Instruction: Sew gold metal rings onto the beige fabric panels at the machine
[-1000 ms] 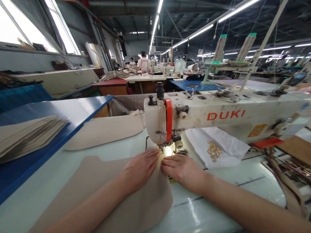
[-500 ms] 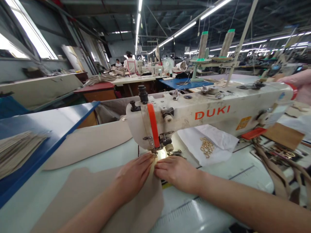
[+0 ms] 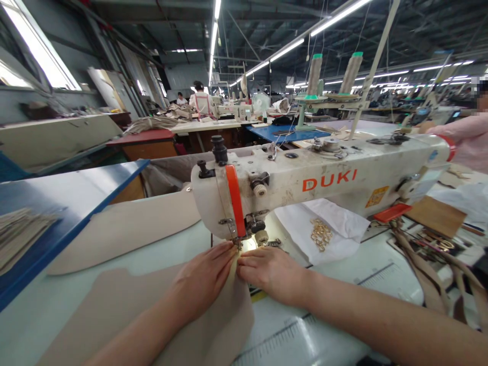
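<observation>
Fingers [image 3: 224, 254] of left hand [image 3: 208, 277] and right hand [image 3: 272, 272] lie flat, outstretched, pressing the beige fabric panel [image 3: 125, 310] at the presser foot [image 3: 239, 243] of the DUKI sewing machine [image 3: 328, 178]. Judged early: nearly the whole panel lies toward the tabletop's [image 3: 335, 284] near edge, unsewn.

One sewing machine [image 3: 324, 178], two thread cones [image 3: 314, 73], two beige fabric panels [image 3: 125, 305], two hands [image 3: 206, 277], one heap of gold rings [image 3: 321, 234].
</observation>
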Demonstrator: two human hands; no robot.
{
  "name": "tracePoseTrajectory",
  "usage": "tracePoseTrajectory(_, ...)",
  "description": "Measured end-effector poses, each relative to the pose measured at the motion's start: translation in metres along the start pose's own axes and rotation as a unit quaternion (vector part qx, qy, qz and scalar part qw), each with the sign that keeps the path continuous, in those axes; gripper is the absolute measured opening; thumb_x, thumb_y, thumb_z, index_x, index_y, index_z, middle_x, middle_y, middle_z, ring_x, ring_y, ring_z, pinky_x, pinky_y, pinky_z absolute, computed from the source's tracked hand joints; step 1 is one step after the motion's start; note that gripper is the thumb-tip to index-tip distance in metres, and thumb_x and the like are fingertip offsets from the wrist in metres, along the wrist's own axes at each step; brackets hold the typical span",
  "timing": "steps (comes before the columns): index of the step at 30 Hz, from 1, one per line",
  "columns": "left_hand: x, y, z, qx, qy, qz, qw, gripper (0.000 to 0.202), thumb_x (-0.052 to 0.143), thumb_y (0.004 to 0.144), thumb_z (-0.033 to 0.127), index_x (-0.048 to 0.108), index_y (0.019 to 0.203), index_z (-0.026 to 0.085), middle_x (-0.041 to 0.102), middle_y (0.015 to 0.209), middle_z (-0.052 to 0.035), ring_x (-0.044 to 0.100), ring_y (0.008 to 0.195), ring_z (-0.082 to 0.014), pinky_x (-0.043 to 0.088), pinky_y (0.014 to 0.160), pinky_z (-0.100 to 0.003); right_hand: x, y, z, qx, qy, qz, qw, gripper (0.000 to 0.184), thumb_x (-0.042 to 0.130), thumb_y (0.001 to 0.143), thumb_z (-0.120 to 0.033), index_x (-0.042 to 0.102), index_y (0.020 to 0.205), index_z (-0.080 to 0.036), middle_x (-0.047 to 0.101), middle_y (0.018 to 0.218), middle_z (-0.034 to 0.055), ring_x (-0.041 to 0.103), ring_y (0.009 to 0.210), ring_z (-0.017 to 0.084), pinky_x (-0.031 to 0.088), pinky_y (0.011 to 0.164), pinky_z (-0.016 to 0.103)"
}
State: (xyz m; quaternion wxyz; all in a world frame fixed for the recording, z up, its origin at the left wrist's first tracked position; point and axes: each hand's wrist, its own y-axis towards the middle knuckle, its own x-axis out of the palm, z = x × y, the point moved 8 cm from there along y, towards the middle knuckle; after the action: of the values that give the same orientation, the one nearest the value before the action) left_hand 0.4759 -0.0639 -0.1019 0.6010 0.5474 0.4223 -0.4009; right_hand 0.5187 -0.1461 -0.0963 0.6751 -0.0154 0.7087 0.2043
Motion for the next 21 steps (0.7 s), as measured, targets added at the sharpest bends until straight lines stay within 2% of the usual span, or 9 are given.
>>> tracePoseTrajectory(6, 0.001, 0.000, 0.002, 0.006, 0.022, -0.005, 1.000, 0.039, 0.032, 0.092, 0.028, 0.063, 0.112, 0.016, 0.067, 0.115, -0.0077, 0.060, 0.108, -0.0191, 0.048, 0.096, -0.033, 0.001, -0.001, -0.001, 0.000, 0.001, 0.002, 1.000, 0.015, 0.046, 0.094, -0.019, 0.059, 0.091, -0.013, 0.064, 0.098, 0.0072, 0.055, 0.098, 0.016, 0.043, 0.089, 0.028)
tracePoseTrajectory(17, -0.005, 0.007, 0.003, -0.010, -0.004, 0.006, 1.000, 0.039, 0.032, 0.092, 0.028, 0.064, 0.108, 0.014, 0.067, 0.112, -0.0101, 0.062, 0.105, -0.0207, 0.050, 0.094, -0.034, 0.001, 0.001, 0.004, 0.006, 0.001, 0.006, 1.000, 0.014, 0.046, 0.094, -0.019, 0.058, 0.092, -0.012, 0.064, 0.100, 0.0077, 0.054, 0.103, 0.016, 0.043, 0.091, 0.027)
tracePoseTrajectory(21, -0.010, -0.013, 0.006, -0.028, -0.011, 0.018, 0.999, 0.034, 0.037, 0.090, 0.024, 0.063, 0.110, 0.016, 0.066, 0.115, -0.0086, 0.063, 0.104, -0.0197, 0.052, 0.092, -0.033, 0.002, -0.001, -0.013, -0.026, 0.005, 0.011, 1.000, 0.013, 0.047, 0.093, -0.019, 0.059, 0.093, -0.013, 0.065, 0.098, 0.0072, 0.056, 0.100, 0.016, 0.045, 0.086, 0.028)
